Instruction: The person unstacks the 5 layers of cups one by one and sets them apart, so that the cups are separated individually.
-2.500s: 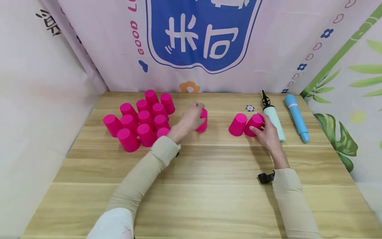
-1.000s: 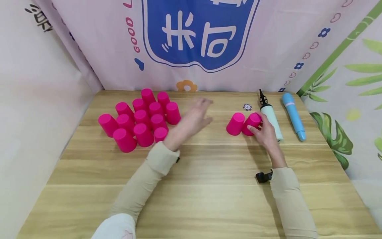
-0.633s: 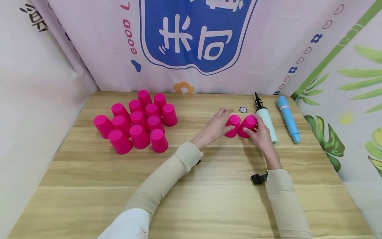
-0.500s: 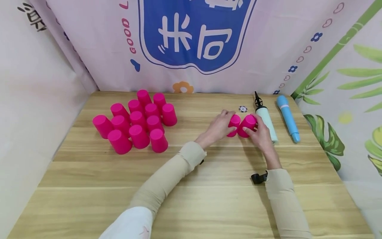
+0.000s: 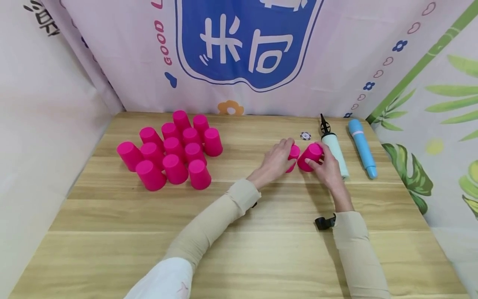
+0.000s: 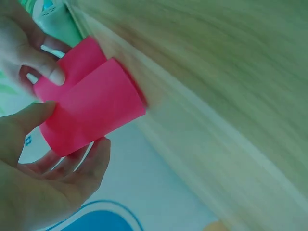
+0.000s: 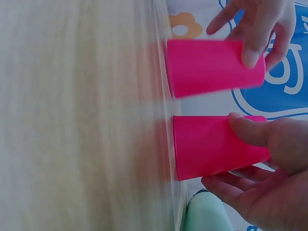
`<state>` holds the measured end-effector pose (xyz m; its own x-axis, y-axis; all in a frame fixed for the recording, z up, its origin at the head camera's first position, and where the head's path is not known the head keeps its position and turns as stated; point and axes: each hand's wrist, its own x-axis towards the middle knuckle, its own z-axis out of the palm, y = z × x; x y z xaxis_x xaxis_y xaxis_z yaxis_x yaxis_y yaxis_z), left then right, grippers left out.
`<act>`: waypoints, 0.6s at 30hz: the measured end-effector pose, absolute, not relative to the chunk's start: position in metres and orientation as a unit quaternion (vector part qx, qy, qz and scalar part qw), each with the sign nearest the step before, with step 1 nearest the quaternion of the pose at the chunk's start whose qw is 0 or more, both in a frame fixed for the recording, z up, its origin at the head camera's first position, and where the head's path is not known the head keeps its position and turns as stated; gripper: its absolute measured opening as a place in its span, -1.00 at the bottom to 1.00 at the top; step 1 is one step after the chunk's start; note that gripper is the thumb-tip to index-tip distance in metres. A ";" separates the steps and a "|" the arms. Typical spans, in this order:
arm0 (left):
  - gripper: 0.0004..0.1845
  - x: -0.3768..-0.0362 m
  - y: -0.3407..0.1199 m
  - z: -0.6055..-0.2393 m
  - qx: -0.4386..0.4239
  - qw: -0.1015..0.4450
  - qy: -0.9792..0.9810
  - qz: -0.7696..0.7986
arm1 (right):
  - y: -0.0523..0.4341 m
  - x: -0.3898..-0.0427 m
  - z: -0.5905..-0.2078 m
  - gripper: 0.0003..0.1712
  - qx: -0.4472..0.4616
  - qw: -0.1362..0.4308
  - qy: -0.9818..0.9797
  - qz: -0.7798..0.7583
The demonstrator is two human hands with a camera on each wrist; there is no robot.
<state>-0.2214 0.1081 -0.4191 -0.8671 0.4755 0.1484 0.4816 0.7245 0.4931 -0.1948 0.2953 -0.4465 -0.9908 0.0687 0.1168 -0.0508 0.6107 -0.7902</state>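
Two pink plastic cups stand mouth-down side by side at the right of the table. My left hand (image 5: 276,161) grips the left cup (image 6: 91,106) from its left side, thumb on the near face and fingers behind. The right cup (image 5: 310,157) is held by my right hand (image 5: 328,167), its thumb and fingers round the upper part. A narrow gap parts these cups in the right wrist view, where the left hand's cup (image 7: 207,67) looks slightly tilted. Farther left, a close group of several upside-down pink cups (image 5: 174,169) stands apart from both hands.
Just right of my right hand lies a pale green hand pump (image 5: 336,155) with a black nozzle. A blue microphone-shaped object (image 5: 363,148) is beyond it. A small poker chip (image 5: 305,136) lies behind the cups. Printed cloth (image 5: 239,97) hangs at the table's back edge.
My left hand moved a cup left to the group, let go of it, then crossed right and took hold of the left cup of the pair. My right hand kept its grip.
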 end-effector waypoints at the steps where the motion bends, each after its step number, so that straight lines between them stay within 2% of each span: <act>1: -0.40 -0.219 0.105 -0.418 -0.255 0.006 -0.930 -0.266 | 0.295 -0.195 -0.446 -0.24 -0.006 0.067 -0.894 0.442; 9: -0.39 -0.208 0.068 -0.399 -0.237 -0.002 -0.940 -0.247 | 0.296 -0.195 -0.444 -0.23 -0.014 0.067 -0.896 0.439; 18: -0.46 -0.208 0.004 -0.376 -0.181 -0.046 -0.960 -0.207 | 0.293 -0.193 -0.447 -0.23 -0.011 0.061 -0.893 0.445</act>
<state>-0.2083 0.0043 -0.3758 -0.9300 0.3672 -0.0129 0.3294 0.8487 0.4137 -0.1926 0.2932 -0.4471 -0.9924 0.0744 0.0984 -0.0337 0.6035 -0.7966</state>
